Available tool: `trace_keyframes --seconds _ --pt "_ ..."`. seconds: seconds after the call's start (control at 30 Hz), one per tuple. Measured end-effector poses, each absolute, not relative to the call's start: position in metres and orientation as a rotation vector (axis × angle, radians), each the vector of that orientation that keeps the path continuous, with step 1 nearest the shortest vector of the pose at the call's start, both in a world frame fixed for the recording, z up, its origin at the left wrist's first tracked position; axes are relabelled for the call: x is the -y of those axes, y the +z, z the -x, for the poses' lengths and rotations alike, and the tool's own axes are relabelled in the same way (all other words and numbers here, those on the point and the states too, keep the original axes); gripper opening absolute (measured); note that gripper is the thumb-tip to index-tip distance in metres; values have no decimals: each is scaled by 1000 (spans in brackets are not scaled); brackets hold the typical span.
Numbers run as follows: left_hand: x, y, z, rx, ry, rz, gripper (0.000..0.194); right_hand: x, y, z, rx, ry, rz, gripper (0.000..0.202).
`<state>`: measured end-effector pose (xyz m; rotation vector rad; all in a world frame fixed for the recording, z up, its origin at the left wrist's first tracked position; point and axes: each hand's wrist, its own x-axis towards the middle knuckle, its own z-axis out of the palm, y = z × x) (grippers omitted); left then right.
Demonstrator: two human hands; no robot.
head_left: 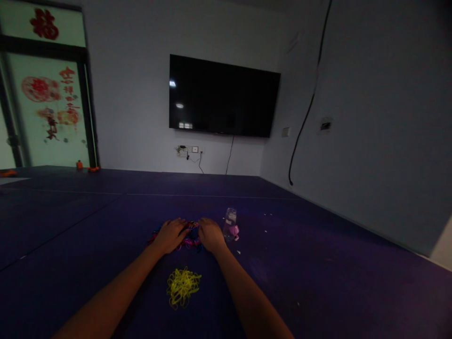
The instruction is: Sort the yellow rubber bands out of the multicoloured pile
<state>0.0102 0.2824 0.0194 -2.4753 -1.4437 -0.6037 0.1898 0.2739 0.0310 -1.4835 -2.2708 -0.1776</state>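
Note:
A loose pile of multicoloured elastic bands (pixel 190 241), mostly red, pink and blue, lies on the dark purple surface. My left hand (pixel 172 235) rests over the left side of this pile, its fingers stretched out and its thumb apart. On the pile's right edge lies my right hand (pixel 211 234), palm down, the fingers loosely bent and apart, with their tips partly hidden. Nearer to me, between my forearms, sits a separate heap of yellow elastic bands (pixel 182 286). Just right of my right hand is a clear plastic bottle or cup (pixel 230 218) with a pink piece (pixel 234 230) against it.
Small white scraps (pixel 238 252) are scattered to the right on the purple surface (pixel 318 282). A black cable (pixel 306 113) hangs down the right wall. On the far wall is a television (pixel 224 96). Small orange objects (pixel 79 164) stand by the door at the far left.

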Motion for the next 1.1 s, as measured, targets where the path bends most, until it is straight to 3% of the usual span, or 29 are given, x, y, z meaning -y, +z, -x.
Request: trace_keyframes --seconds 0.27,0.5,1.1 --pt "-287 16 -10 1703 -531 2341 51 -274 30 -192 2381 -148 1416 39" --pt "-289 16 -9 1801 -524 2284 53 -270 31 -191 2319 -213 1592 31" --pt "-291 19 -8 1665 -581 2457 40 -267 32 -189 2265 -280 1713 28"
